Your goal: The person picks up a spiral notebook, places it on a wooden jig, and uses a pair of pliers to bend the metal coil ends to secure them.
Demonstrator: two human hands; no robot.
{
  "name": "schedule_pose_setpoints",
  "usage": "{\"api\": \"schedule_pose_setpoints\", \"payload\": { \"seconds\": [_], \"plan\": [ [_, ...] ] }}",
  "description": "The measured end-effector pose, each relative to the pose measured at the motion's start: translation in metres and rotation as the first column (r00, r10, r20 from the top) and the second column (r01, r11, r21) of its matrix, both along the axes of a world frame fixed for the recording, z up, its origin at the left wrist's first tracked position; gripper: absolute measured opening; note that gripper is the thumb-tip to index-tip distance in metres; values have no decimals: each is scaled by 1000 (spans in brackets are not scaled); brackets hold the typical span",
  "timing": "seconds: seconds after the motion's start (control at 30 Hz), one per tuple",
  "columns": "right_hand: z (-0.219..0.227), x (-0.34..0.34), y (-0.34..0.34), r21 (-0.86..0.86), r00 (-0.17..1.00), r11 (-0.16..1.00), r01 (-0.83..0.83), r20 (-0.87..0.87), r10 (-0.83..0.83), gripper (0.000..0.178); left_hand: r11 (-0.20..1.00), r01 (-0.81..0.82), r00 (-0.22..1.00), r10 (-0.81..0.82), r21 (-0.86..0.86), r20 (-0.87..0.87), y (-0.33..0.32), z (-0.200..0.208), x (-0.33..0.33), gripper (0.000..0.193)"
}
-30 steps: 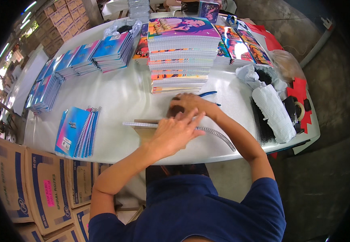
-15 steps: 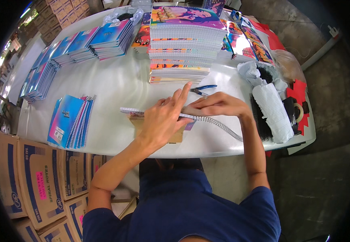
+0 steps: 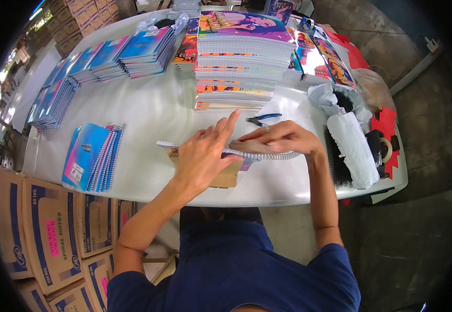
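A spiral-bound notebook [image 3: 166,146] with a brown cardboard back lies near the front edge of the white table [image 3: 148,109]. My left hand [image 3: 203,155] presses flat on it, fingers spread and pointing away from me. My right hand [image 3: 279,139] lies over the wire spiral [image 3: 283,155] on the notebook's right part, fingers pointing left and touching the left hand's fingertips. Small blue-handled pliers [image 3: 263,119] rest on the table just beyond my hands.
A tall stack of colourful notebooks [image 3: 241,57] stands behind the pliers. Blue notebooks lie in piles at the left [image 3: 91,156] and back left [image 3: 106,57]. Black wire coils and white wrapped bundles [image 3: 352,148] sit at the right. Cardboard boxes [image 3: 38,229] stand below the table's left.
My hands have shifted along the notebook: the right hand moved right over the spiral, and the left hand settled flat on the cover. The view has tilted slightly.
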State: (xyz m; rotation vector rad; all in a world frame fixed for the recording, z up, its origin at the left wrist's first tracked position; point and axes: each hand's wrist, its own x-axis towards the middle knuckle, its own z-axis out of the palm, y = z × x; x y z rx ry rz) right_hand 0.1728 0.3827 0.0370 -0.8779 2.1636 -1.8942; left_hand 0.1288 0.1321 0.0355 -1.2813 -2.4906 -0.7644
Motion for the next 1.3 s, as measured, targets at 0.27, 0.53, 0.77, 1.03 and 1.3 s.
{"api": "schedule_pose_setpoints", "payload": {
  "seconds": [0.27,0.53,0.77,1.03,1.3],
  "plan": [
    [6,-1,-12,36,998,998,57,27,-58,31,1000,-22,998,23,19,-65,-9,-5,-5,97],
    [7,-4,-9,73,992,994,86,87,-92,37,999,-15,1000,16,51,-3,-10,1,-3,97],
    [9,0,-17,-99,994,994,54,96,-44,39,997,-45,996,49,56,-77,-16,-2,-8,98],
    [4,-17,-21,310,964,947,85,213,-156,46,999,-23,998,25,44,-55,-21,0,-11,102],
    [15,-32,-40,438,968,897,55,197,-156,45,997,-75,997,75,30,5,-34,4,-17,101]
  ]
}}
